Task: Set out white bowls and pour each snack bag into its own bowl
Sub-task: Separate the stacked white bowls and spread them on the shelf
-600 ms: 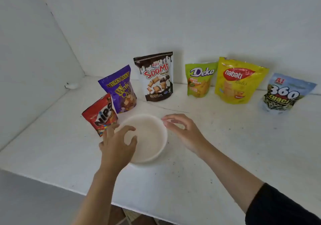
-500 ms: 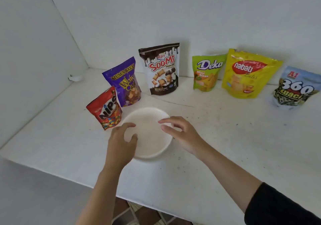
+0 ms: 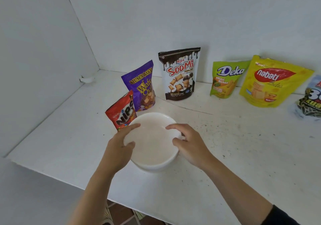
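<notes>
- White rim is what the fingers (image 3: 133, 126) of the left hand (image 3: 119, 148) curl over. The forefinger lies along the far-left edge of the white bowl (image 3: 152, 155) and the thumb hooks over the near-left edge, so this hand grips the bowl.
- On the opposite side, the right hand (image 3: 192, 146) grips in the same way. Its forefinger and thumb bend over the right rim with their tips inside, and its other fingers are tucked by the outer wall.
- The bowl is held between the two hands, over the near left part of the white table (image 3: 243, 146). Its inside shows plain white. Whether its base rests on the table or hangs just above it cannot be told.
- Just beyond the left hand stands the red Nips bag (image 3: 121, 112). Its lower right corner is hidden behind the bowl's far-left rim.
- The purple Mum's Bake bag (image 3: 142, 87) stands upright just behind the Nips bag, a little to its right.
- Farther back, near the wall, stands the brown and white Soomi bag (image 3: 179, 73).
- To the right of it, the green Deka bag (image 3: 224, 80) and the yellow Nabati bag (image 3: 267, 84) lean side by side, their edges overlapping.
- At the right edge of the view, the 360 Kuaci bag (image 3: 311, 101) is cut off by the frame.
- A black sleeve (image 3: 284, 216) covers the right arm near the bottom right corner. The left forearm is bare.
- Brown floor tiles (image 3: 121, 214) show below the table's near edge.
</notes>
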Demonstrator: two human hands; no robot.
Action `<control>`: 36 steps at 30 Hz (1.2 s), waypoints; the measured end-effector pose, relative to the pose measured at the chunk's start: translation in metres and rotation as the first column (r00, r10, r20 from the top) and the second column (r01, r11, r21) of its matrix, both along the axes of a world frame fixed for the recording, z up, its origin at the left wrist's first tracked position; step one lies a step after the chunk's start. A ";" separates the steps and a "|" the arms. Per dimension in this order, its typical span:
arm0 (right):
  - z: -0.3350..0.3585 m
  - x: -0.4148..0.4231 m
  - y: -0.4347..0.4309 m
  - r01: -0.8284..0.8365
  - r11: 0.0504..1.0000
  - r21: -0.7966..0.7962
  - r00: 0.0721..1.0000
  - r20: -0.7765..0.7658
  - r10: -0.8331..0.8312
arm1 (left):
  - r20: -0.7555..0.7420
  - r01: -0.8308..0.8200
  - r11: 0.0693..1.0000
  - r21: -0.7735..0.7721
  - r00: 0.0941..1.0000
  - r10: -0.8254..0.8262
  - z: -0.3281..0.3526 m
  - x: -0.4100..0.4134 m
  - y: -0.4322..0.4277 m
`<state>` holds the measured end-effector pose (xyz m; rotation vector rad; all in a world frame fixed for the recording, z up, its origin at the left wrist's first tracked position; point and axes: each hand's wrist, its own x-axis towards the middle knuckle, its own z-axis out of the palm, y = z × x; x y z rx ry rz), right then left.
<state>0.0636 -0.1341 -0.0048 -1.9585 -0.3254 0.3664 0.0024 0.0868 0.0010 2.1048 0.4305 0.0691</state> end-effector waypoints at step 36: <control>-0.051 0.124 -0.162 0.354 0.931 0.094 0.903 -0.295 -0.313 | -0.178 -0.373 0.788 -0.490 0.927 0.329 -0.025 0.154 -0.225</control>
